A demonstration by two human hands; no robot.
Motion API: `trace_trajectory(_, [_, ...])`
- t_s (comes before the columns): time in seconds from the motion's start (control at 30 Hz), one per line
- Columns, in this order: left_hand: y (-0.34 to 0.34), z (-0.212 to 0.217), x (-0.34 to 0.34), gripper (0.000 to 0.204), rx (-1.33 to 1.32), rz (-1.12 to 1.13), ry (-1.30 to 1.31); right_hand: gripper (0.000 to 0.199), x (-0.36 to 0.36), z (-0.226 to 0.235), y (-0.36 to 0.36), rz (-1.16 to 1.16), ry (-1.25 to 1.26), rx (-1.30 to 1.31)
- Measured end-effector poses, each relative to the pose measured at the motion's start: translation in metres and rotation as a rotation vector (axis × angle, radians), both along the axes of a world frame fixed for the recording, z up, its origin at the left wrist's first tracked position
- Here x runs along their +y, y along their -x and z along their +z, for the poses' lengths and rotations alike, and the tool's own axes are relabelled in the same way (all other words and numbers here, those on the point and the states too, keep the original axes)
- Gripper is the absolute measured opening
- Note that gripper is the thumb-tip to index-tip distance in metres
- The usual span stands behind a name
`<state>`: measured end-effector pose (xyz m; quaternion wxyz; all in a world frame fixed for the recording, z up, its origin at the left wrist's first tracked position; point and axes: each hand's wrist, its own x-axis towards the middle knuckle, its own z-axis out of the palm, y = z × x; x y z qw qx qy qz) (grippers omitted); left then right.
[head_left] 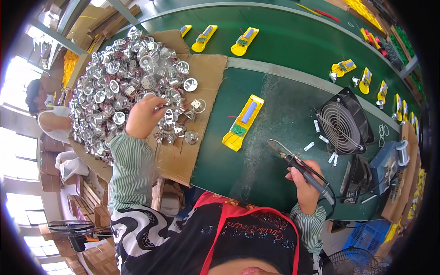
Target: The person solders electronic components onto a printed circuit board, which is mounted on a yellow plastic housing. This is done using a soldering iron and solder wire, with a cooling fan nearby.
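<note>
My left hand (145,115) reaches into a big heap of shiny lamp reflectors (114,87) with thin wires. Its fingers are pinched together at the heap's right side; what they grip, if anything, is too small to make out. Just below the fingertips lies one round reflector (169,116). In my right hand (306,181) is a soldering iron (300,170), its thin metal tip pointing up and left over the bench. Between the hands, a yellow flashlight housing (243,123) lies tilted on the green bench, holding a blue cylindrical battery and a small green circuit board.
Cardboard (206,82) lies under the heap. A black fan (343,121) stands at the right, with small white pieces (309,146) beside it. Behind, a green belt (284,41) carries more yellow housings (244,41). A solder spool (402,153) sits far right. Another person (50,114) is at the left.
</note>
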<state>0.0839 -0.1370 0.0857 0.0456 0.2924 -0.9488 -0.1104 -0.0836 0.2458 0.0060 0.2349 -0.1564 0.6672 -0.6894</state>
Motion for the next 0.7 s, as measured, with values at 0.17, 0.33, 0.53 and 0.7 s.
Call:
trace_trajectory(0.17, [0.013, -0.035, 0.021, 0.033, 0.163, -0.277, 0.172, 0.019, -0.003, 0.0, -0.002, 0.011, 0.001, -0.001])
trace_trajectory(0.33, [0.024, -0.065, 0.019, 0.018, 0.161, -0.267, 0.265, 0.02, -0.002, 0.001, -0.004, 0.021, 0.0, -0.007])
trace_trajectory(0.53, [0.028, -0.05, 0.018, 0.01, 0.403, 0.053, -0.177, 0.02, -0.003, 0.003, -0.004, 0.023, -0.007, 0.003])
trace_trajectory(0.7, [0.036, -0.032, 0.043, 0.011, 0.411, 0.085, -0.268, 0.018, -0.012, 0.007, 0.0, 0.051, -0.015, 0.032])
